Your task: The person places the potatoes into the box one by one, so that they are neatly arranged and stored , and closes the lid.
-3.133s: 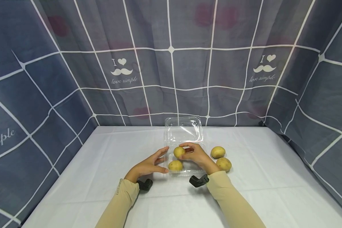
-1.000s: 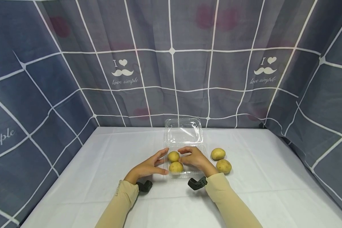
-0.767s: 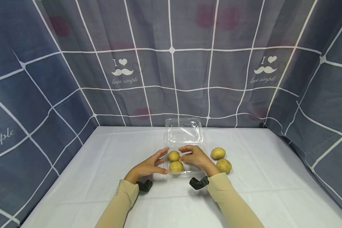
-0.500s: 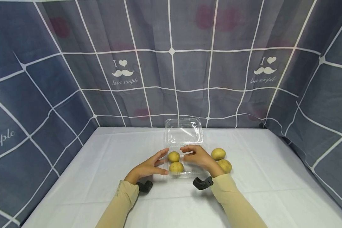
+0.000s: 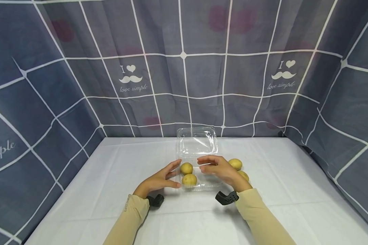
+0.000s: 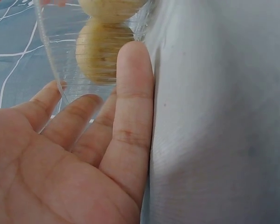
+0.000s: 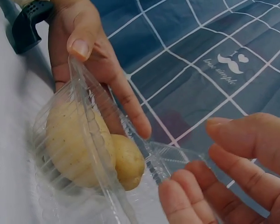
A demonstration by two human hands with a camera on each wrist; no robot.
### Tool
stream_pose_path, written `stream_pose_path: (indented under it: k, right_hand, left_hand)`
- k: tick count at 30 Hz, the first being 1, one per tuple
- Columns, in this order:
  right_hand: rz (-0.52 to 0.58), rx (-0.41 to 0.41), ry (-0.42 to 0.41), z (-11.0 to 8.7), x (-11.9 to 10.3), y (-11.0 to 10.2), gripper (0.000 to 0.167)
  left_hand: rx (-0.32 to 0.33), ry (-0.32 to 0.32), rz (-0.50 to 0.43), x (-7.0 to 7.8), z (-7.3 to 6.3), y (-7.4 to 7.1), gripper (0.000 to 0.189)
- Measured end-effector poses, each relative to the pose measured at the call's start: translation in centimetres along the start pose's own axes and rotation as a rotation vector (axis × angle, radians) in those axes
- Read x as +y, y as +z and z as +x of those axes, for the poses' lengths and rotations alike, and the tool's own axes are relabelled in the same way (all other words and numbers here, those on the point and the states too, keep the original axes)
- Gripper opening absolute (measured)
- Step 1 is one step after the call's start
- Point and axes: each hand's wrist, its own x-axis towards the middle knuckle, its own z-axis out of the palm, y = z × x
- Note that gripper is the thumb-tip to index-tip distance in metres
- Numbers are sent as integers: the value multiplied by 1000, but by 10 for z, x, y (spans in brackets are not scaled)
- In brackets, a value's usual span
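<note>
A clear plastic clamshell container (image 5: 207, 185) lies on the table with its lid (image 5: 197, 143) raised at the back. Inside, along its left side, sit two potatoes: a rear one (image 5: 186, 168) and a front one (image 5: 189, 179). My left hand (image 5: 160, 177) rests at the container's left side, thumb and fingers spread along the wall; the left wrist view shows the thumb (image 6: 133, 93) beside the ribbed plastic. My right hand (image 5: 221, 170) hovers over the container's right part with loosely bent fingers (image 7: 182, 198) and nothing between them.
Right of the container, partly covered by my right hand, lie two more potatoes, one farther back (image 5: 235, 164) and one nearer (image 5: 244, 175). A white cloth (image 5: 110, 197) covers the table. Dark checked curtains (image 5: 159, 78) enclose the back and sides.
The right hand set a potato down behind the other one in the container and let go. Since then it has drawn away to the right. The left hand has stayed in place.
</note>
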Motion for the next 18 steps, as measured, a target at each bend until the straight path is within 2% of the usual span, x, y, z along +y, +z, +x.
stream_pose_path:
  k: [10,18]
  right_hand:
    - [94,49,-58,-15,-5,-9,55]
    - [31,96,-104,-24,-10,-16,50]
  left_hand:
    - [-7,5,7,-3,0,0,106]
    - [-26,11,-23,-4,-1,-2,106]
